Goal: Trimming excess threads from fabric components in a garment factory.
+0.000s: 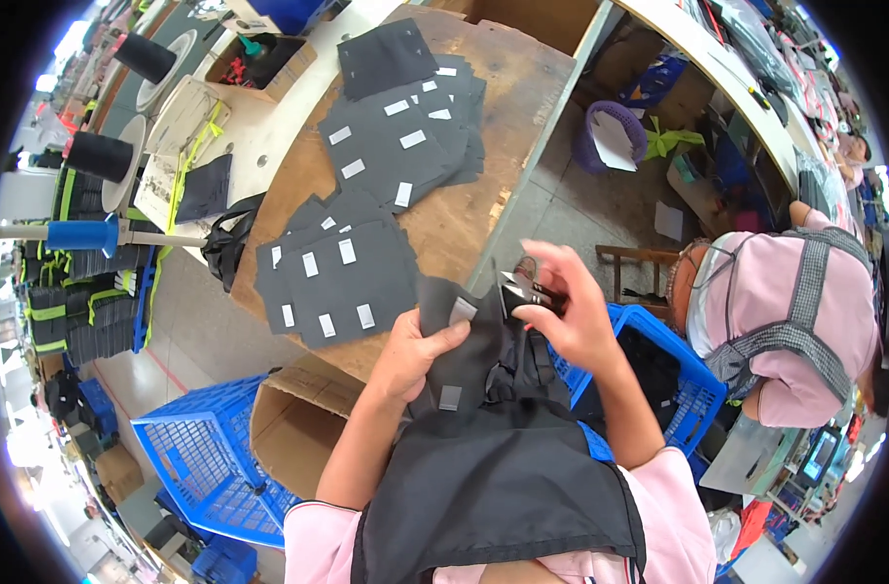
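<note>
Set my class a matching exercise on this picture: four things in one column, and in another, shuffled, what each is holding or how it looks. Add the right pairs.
Column one
1. The left hand
2. The purple basket
3. The right hand
4. The cardboard box

Column two
A. Holding small snips
B. Brown and open
C. Pinching a dark fabric piece
D. Has white paper in it

Right pairs: 1-C, 2-D, 3-A, 4-B
</note>
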`<control>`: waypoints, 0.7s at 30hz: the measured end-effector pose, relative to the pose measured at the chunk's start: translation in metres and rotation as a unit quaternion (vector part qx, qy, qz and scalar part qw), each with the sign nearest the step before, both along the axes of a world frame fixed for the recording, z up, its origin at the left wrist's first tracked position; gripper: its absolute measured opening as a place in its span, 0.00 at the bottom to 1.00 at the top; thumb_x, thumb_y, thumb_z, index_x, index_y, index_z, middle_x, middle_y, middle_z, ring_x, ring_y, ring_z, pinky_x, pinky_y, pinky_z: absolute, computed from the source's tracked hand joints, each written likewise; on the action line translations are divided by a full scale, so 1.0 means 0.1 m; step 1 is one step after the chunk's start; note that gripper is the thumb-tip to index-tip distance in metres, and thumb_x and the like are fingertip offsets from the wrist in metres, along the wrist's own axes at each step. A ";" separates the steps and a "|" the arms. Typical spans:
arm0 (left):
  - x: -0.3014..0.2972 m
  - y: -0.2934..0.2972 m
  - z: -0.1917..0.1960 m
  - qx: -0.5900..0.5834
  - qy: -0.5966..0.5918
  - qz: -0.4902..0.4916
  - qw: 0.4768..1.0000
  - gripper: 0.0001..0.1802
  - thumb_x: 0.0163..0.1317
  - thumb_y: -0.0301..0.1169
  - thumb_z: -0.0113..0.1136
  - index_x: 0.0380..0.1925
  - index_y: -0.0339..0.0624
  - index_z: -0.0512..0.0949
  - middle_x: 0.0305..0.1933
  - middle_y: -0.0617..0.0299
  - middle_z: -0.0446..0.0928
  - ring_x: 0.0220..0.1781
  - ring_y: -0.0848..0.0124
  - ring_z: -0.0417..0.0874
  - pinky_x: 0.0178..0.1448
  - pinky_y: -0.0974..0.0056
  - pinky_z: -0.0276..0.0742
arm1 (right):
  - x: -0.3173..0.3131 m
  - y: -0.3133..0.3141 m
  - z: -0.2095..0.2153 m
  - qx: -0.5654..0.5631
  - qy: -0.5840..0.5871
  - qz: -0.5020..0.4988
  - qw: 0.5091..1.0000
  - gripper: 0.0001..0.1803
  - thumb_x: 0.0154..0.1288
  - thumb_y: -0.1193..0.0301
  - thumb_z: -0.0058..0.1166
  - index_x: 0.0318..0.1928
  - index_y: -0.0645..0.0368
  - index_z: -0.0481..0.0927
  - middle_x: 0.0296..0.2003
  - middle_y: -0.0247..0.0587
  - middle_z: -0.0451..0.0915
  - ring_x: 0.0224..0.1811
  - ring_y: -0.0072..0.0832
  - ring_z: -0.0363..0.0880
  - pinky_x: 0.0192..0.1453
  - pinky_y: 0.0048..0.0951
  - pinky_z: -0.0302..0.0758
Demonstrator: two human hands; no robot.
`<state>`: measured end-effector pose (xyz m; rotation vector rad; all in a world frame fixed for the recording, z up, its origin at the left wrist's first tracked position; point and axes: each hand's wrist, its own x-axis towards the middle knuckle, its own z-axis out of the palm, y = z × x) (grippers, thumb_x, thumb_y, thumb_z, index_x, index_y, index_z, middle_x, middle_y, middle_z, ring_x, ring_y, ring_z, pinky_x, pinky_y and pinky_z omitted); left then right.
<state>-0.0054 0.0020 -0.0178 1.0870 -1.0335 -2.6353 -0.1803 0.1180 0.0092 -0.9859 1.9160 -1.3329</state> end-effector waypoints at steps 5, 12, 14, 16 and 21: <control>-0.06 0.02 -0.09 -0.053 -0.011 0.002 0.999 0.15 0.61 0.35 0.60 0.42 0.38 0.73 0.38 0.66 0.75 0.40 0.77 0.75 0.47 0.69 0.72 | -0.30 -0.12 -0.17 0.052 -0.128 0.260 0.956 0.12 0.52 0.77 0.58 0.40 0.61 0.75 0.26 0.28 0.68 0.27 0.15 0.63 0.32 0.21 0.63; -0.09 0.08 -0.13 -0.043 0.031 0.070 0.996 0.18 0.58 0.38 0.63 0.42 0.40 0.71 0.37 0.66 0.75 0.39 0.77 0.75 0.45 0.69 0.71 | 0.02 -0.20 -0.14 0.158 -0.351 0.122 0.915 0.10 0.55 0.74 0.59 0.37 0.62 0.74 0.24 0.29 0.71 0.27 0.14 0.67 0.29 0.21 0.65; -0.08 0.05 -0.11 -0.047 0.029 0.065 0.996 0.18 0.57 0.37 0.64 0.42 0.40 0.72 0.36 0.66 0.75 0.38 0.76 0.75 0.45 0.69 0.72 | 0.20 -0.20 -0.24 0.014 -0.149 0.009 0.989 0.11 0.58 0.75 0.57 0.42 0.61 0.73 0.26 0.27 0.68 0.27 0.11 0.65 0.26 0.15 0.62; -0.08 0.02 -0.09 -0.005 0.000 0.112 0.994 0.15 0.55 0.34 0.66 0.39 0.40 0.73 0.35 0.65 0.75 0.38 0.76 0.76 0.44 0.69 0.72 | 0.32 -0.11 -0.19 -0.039 -0.001 -0.049 0.998 0.18 0.51 0.78 0.60 0.45 0.60 0.73 0.31 0.37 0.70 0.33 0.22 0.69 0.41 0.22 0.67; -0.06 -0.01 -0.07 0.024 -0.009 0.118 0.993 0.13 0.54 0.30 0.63 0.38 0.39 0.73 0.35 0.64 0.76 0.38 0.74 0.76 0.46 0.67 0.72 | 0.31 0.09 -0.18 -0.060 0.257 0.016 0.964 0.18 0.45 0.76 0.64 0.40 0.57 0.76 0.31 0.40 0.73 0.25 0.33 0.73 0.28 0.30 0.70</control>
